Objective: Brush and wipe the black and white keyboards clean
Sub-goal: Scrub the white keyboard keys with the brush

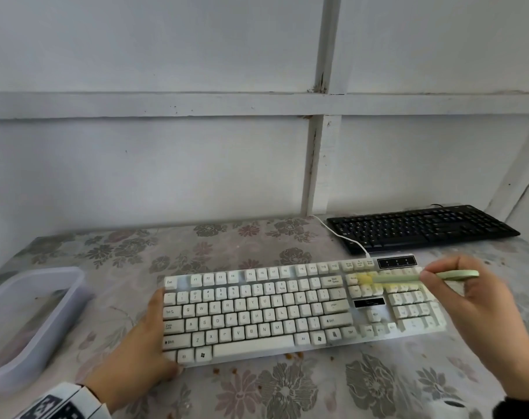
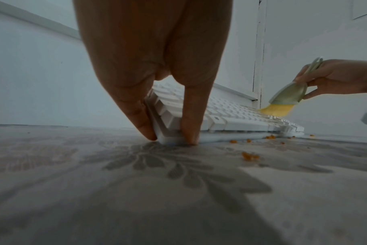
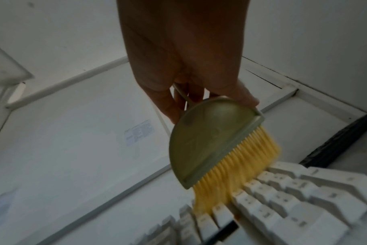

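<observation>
The white keyboard [image 1: 257, 313] lies across the middle of the floral table. My left hand [image 1: 158, 334] grips its near left corner, fingers along the left edge and thumb at the front; the left wrist view shows two fingertips [image 2: 189, 132] pinching that corner [image 2: 172, 139]. My right hand [image 1: 429, 276] holds a green brush [image 1: 408, 278] by its thin handle. Its yellow bristles [image 3: 230, 174] touch the keys between the main block and the number pad [image 3: 293, 199]. The brush [image 2: 287, 96] is blurred. The black keyboard [image 1: 420, 228] lies behind, at the back right.
A translucent plastic tub [image 1: 30, 313] stands at the table's left edge. Orange crumbs [image 1: 293, 355] lie on the cloth along the white keyboard's front edge [image 2: 249, 155]. A white cable [image 1: 338, 234] runs from the keyboard towards the panelled wall.
</observation>
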Action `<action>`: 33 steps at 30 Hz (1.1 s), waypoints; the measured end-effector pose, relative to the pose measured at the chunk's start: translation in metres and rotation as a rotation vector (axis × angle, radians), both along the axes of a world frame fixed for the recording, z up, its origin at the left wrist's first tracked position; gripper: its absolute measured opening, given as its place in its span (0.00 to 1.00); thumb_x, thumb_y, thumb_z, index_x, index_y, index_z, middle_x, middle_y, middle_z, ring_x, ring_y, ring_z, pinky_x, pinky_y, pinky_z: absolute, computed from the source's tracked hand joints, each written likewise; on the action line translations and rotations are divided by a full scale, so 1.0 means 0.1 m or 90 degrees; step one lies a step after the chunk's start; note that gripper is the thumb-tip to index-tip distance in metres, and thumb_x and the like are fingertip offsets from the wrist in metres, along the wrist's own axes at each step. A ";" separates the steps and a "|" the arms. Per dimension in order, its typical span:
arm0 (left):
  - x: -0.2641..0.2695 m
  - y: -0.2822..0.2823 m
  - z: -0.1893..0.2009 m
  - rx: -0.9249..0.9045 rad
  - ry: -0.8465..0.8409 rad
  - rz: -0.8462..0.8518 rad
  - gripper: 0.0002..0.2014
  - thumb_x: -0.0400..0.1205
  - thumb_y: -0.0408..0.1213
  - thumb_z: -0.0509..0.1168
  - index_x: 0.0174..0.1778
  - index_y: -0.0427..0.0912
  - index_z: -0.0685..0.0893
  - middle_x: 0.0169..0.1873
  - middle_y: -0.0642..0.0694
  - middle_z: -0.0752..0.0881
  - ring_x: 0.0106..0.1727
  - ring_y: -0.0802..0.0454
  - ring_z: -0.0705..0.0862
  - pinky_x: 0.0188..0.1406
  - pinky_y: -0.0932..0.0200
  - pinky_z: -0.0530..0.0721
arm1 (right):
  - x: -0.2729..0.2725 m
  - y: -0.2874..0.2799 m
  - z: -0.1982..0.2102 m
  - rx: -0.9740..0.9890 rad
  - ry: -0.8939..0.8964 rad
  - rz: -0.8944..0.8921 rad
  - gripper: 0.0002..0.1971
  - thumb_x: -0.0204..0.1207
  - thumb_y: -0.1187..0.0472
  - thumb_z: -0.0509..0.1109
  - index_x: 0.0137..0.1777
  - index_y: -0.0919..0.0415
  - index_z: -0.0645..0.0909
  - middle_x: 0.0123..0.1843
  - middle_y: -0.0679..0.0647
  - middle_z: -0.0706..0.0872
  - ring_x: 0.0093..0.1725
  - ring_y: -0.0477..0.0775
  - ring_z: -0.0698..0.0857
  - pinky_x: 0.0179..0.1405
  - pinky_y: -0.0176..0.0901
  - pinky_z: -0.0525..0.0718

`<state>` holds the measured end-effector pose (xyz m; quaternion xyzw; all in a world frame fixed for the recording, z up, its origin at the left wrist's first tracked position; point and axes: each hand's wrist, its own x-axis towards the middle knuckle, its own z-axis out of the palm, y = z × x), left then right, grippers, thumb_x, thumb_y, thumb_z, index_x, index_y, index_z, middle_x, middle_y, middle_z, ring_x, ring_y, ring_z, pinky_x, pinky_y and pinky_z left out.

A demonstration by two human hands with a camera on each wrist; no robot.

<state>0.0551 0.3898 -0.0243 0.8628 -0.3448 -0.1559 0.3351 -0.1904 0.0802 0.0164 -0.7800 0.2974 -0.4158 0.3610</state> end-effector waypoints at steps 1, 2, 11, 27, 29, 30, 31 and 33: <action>-0.01 0.00 0.01 0.002 0.004 -0.002 0.48 0.60 0.34 0.74 0.61 0.73 0.48 0.56 0.75 0.65 0.52 0.72 0.75 0.40 0.72 0.79 | -0.01 0.00 0.01 -0.012 -0.003 -0.007 0.08 0.75 0.65 0.72 0.38 0.52 0.80 0.40 0.39 0.85 0.41 0.55 0.80 0.29 0.31 0.74; -0.02 0.00 0.03 0.003 0.009 -0.005 0.48 0.57 0.40 0.73 0.61 0.74 0.48 0.56 0.77 0.63 0.52 0.74 0.74 0.41 0.73 0.79 | -0.01 0.03 0.04 -0.011 -0.018 0.001 0.06 0.74 0.64 0.72 0.39 0.53 0.80 0.39 0.40 0.86 0.40 0.55 0.80 0.30 0.33 0.74; 0.08 0.03 -0.10 0.004 -0.001 -0.007 0.51 0.61 0.33 0.74 0.62 0.78 0.46 0.61 0.70 0.67 0.58 0.67 0.75 0.44 0.70 0.78 | -0.05 -0.08 -0.01 -0.010 -0.012 -0.006 0.06 0.73 0.59 0.73 0.44 0.48 0.80 0.34 0.42 0.85 0.31 0.60 0.76 0.25 0.41 0.71; 0.07 -0.02 -0.06 0.010 -0.021 0.018 0.50 0.50 0.56 0.70 0.47 0.94 0.36 0.61 0.66 0.69 0.64 0.58 0.75 0.58 0.65 0.73 | -0.16 -0.25 0.06 0.057 -0.099 0.049 0.10 0.66 0.47 0.74 0.41 0.51 0.82 0.37 0.56 0.85 0.32 0.55 0.78 0.26 0.23 0.73; 0.04 -0.04 -0.03 0.016 -0.024 0.017 0.48 0.48 0.58 0.66 0.48 0.94 0.36 0.62 0.60 0.69 0.65 0.57 0.74 0.64 0.62 0.72 | -0.13 -0.21 0.07 0.088 -0.077 0.087 0.03 0.70 0.59 0.73 0.39 0.56 0.82 0.33 0.51 0.85 0.26 0.43 0.76 0.23 0.21 0.71; 0.03 -0.04 -0.02 0.021 -0.023 0.018 0.48 0.48 0.59 0.66 0.51 0.91 0.38 0.63 0.58 0.69 0.65 0.56 0.74 0.65 0.62 0.72 | -0.12 -0.20 0.08 0.088 -0.061 0.092 0.04 0.72 0.61 0.73 0.39 0.58 0.82 0.31 0.48 0.84 0.25 0.40 0.76 0.23 0.21 0.71; 0.03 -0.04 -0.02 0.026 -0.020 0.020 0.47 0.48 0.60 0.65 0.55 0.87 0.41 0.64 0.57 0.70 0.64 0.56 0.75 0.64 0.62 0.72 | -0.12 -0.22 0.07 0.091 -0.056 0.096 0.08 0.70 0.54 0.74 0.39 0.58 0.81 0.32 0.47 0.84 0.26 0.40 0.76 0.24 0.22 0.72; 0.03 -0.04 -0.02 0.029 -0.014 0.023 0.45 0.48 0.61 0.66 0.58 0.80 0.47 0.64 0.56 0.70 0.63 0.57 0.76 0.61 0.63 0.73 | -0.17 -0.30 0.04 0.060 -0.046 0.052 0.27 0.58 0.30 0.74 0.41 0.55 0.81 0.35 0.49 0.85 0.29 0.47 0.78 0.25 0.31 0.75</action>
